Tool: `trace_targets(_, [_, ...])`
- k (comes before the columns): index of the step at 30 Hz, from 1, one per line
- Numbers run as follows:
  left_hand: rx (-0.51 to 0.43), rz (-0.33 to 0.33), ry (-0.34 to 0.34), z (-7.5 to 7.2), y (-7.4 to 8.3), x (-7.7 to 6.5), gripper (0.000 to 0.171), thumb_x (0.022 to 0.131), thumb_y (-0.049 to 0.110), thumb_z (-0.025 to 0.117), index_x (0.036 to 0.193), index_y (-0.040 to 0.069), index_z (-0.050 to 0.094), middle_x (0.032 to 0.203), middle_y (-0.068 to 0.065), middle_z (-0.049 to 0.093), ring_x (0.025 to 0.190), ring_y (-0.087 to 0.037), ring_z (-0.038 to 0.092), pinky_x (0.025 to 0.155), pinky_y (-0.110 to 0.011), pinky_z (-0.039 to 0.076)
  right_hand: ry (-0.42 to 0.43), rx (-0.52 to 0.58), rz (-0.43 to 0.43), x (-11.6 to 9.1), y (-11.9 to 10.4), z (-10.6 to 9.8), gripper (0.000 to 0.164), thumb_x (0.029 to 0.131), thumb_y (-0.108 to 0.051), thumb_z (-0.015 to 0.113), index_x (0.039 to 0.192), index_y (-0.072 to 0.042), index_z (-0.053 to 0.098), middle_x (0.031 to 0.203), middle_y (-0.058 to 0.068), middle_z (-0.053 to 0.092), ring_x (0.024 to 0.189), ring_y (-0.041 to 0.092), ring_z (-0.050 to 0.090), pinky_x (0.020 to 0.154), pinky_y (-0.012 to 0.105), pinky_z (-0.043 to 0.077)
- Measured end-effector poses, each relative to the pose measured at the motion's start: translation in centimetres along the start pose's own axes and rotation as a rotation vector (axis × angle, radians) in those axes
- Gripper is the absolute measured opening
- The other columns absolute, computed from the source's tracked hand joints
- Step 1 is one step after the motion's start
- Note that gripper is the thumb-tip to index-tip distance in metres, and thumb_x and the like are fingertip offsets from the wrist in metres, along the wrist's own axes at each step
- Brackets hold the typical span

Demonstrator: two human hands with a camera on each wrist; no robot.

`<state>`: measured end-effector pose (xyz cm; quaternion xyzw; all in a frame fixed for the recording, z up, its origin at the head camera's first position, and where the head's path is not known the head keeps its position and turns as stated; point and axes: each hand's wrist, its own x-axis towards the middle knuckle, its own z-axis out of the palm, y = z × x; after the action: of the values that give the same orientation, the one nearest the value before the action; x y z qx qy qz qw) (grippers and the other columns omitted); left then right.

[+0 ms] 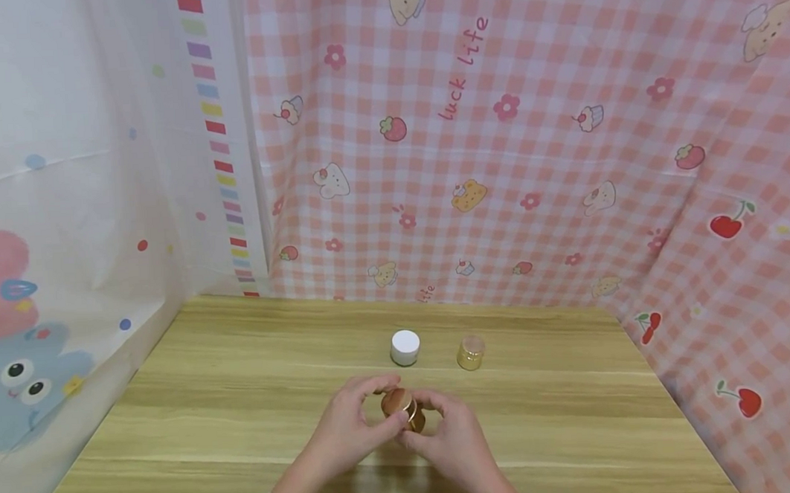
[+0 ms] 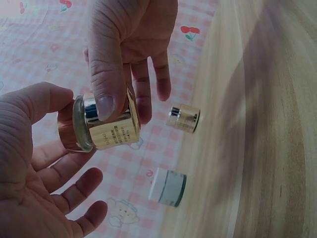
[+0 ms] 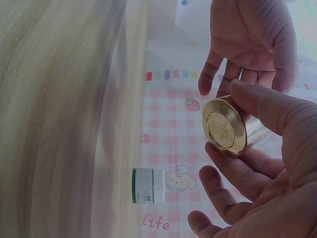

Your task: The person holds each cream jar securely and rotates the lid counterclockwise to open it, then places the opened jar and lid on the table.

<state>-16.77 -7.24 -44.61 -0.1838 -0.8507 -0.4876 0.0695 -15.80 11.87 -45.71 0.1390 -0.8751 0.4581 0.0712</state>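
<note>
A shiny gold cosmetic jar (image 1: pixel 398 401) is held between both hands above the table. My left hand (image 1: pixel 350 421) pinches its coppery end with thumb and fingers; that end has a clear rim (image 2: pixel 79 124) in the left wrist view. My right hand (image 1: pixel 453 433) grips the gold body (image 2: pixel 116 131), which carries small dark print, its thumb lying along the side. In the right wrist view the flat round base (image 3: pixel 223 130), marked with small stamped characters, faces the camera. Whether the coppery end is loose from the body, I cannot tell.
Beyond the hands, a white-lidded jar (image 1: pixel 405 348) and a smaller gold jar (image 1: pixel 470 353) stand upright on the wood-grain table (image 1: pixel 242 403). A pink checked cloth (image 1: pixel 431 163) hangs behind the table, with a white printed cloth (image 1: pixel 84 203) at the left.
</note>
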Motion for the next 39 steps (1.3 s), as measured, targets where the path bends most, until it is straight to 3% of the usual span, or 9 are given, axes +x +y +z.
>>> trace_targets(5, [0.012,-0.01,0.028,0.0,0.1,-0.1,0.045,0.081,0.036,0.079,0.124,0.028,0.066,0.115,0.014,0.067,0.114,-0.008,0.059,0.1,-0.041,0.049,-0.003,-0.004,0.031,-0.1,0.0,-0.1,0.042,0.072,-0.036,0.087,0.111,-0.026,0.072,0.105,-0.012,0.074,0.106,0.008,0.067,0.096,0.038,0.053])
trace_targets(13, [0.019,0.015,0.039,0.0,0.0,0.0,0.045,0.082,0.037,0.079,0.124,0.029,0.066,0.117,0.013,0.068,0.115,-0.009,0.06,0.099,-0.041,0.05,-0.009,-0.005,0.039,-0.2,-0.1,-0.1,0.046,0.072,-0.037,0.087,0.113,-0.02,0.072,0.106,-0.008,0.074,0.108,0.013,0.067,0.096,0.045,0.052])
trace_targets(21, [0.02,0.002,0.007,-0.2,0.3,0.0,0.044,0.082,0.04,0.078,0.123,0.031,0.067,0.123,0.017,0.065,0.122,-0.008,0.057,0.102,-0.043,0.049,-0.008,-0.009,0.052,-0.2,-0.2,-0.2,0.05,0.072,-0.04,0.086,0.114,-0.017,0.072,0.108,-0.005,0.074,0.11,0.016,0.066,0.096,0.044,0.052])
trace_targets(29, [0.074,0.045,-0.081,-0.9,0.5,0.1,0.049,0.083,0.044,0.076,0.127,0.025,0.065,0.124,0.012,0.067,0.121,-0.012,0.057,0.102,-0.044,0.048,-0.016,-0.016,0.023,-0.1,-0.3,-0.2,0.043,0.072,-0.032,0.087,0.112,-0.026,0.072,0.109,-0.007,0.074,0.11,0.016,0.067,0.096,0.045,0.052])
trace_targets(32, [0.145,0.094,-0.124,-1.3,0.5,0.3,0.053,0.083,0.044,0.077,0.131,0.024,0.063,0.127,0.008,0.066,0.121,-0.014,0.057,0.102,-0.045,0.049,-0.024,-0.01,0.023,-0.1,-0.3,-0.2,0.042,0.073,-0.032,0.086,0.112,-0.027,0.072,0.11,-0.009,0.073,0.112,0.016,0.066,0.098,0.047,0.051])
trace_targets(35, [0.242,0.186,-0.172,-1.9,0.7,0.6,0.055,0.082,0.038,0.079,0.133,0.023,0.062,0.128,0.006,0.066,0.121,-0.016,0.058,0.102,-0.045,0.048,-0.029,-0.012,0.029,-0.1,-0.4,-0.2,0.044,0.073,-0.034,0.086,0.114,-0.028,0.071,0.111,-0.008,0.073,0.114,0.017,0.065,0.1,0.048,0.05])
trace_targets(39, [0.389,0.277,-0.25,-2.5,0.9,1.1,0.059,0.079,0.032,0.081,0.135,0.03,0.06,0.127,0.01,0.066,0.122,-0.015,0.058,0.106,-0.047,0.043,-0.037,-0.035,0.033,-0.2,-0.4,-0.3,0.049,0.071,-0.036,0.087,0.117,-0.026,0.07,0.114,-0.005,0.073,0.116,0.02,0.065,0.101,0.05,0.049])
